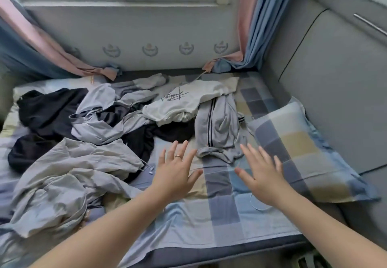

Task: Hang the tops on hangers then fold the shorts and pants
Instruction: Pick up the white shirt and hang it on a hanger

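Bed (pixel 219 215): clothes (pixel 100 127) lie in a heap.
Left hand (pixel 176 175), right hand (pixel 261 178): fingers spread, holding nothing.
Pants (pixel 219 125): soft, light, floppy; best held by the waist.

Open sheet (pixel 219 211) in the middle and toward the near edge, free to pass. On the left, closed off by a heap of clothes (pixel 62 173). Straight ahead, grey pants (pixel 217 129) crumpled across the way, white top (pixel 184 102) behind them. On the right, blocked by a pillow (pixel 303 152), just beside the padded wall (pixel 335 79).
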Demonstrator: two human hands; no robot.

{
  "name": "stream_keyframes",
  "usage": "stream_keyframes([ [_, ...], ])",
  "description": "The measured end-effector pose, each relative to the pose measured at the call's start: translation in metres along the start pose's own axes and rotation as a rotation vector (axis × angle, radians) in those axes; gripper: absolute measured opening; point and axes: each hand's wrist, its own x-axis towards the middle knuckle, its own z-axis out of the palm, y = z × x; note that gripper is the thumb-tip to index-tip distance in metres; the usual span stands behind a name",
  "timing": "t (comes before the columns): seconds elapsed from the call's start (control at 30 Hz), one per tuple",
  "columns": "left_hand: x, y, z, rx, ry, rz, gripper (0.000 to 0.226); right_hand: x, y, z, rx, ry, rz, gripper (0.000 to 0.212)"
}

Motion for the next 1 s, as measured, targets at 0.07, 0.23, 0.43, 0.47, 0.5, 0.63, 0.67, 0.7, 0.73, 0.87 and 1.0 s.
stream_keyframes([
  [0.07, 0.023, -0.026, 0.017, -0.022, -0.039, -0.036, 0.068, 0.029, -0.003, 0.020, -0.002, -0.049, 0.023, 0.070],
  [0.23, 0.109, -0.109, 0.090, -0.054, -0.096, -0.123, 0.069, 0.136, -0.010, 0.092, 0.028, -0.104, 0.074, 0.068],
  [0.43, 0.264, -0.232, 0.245, 0.098, 0.004, -0.145, 0.065, 0.351, -0.002, 0.223, 0.012, 0.030, 0.002, 0.069],
  [0.47, 0.287, -0.250, 0.272, 0.126, 0.023, -0.148, 0.064, 0.386, 0.002, 0.247, 0.009, 0.068, -0.013, 0.069],
  [0.5, 0.310, -0.266, 0.298, 0.154, 0.041, -0.152, 0.064, 0.419, 0.007, 0.270, 0.012, 0.107, -0.020, 0.069],
  [0.63, 0.393, -0.320, 0.382, 0.176, 0.160, -0.197, 0.062, 0.535, 0.021, 0.341, 0.015, 0.265, -0.056, 0.068],
  [0.67, 0.414, -0.332, 0.395, 0.164, 0.196, -0.208, 0.062, 0.560, 0.023, 0.354, 0.015, 0.301, -0.067, 0.067],
  [0.7, 0.435, -0.343, 0.405, 0.145, 0.236, -0.210, 0.061, 0.583, 0.023, 0.365, 0.015, 0.335, -0.076, 0.067],
  [0.73, 0.456, -0.353, 0.412, 0.105, 0.278, -0.209, 0.061, 0.605, 0.023, 0.374, 0.010, 0.375, -0.088, 0.066],
  [0.87, 0.529, -0.384, 0.426, -0.215, 0.456, -0.286, 0.072, 0.682, 0.018, 0.387, 0.061, 0.547, -0.129, 0.065],
  [1.0, 0.561, -0.405, 0.456, -0.174, 0.661, -0.404, 0.064, 0.738, 0.031, 0.397, 0.088, 0.537, -0.068, 0.068],
])
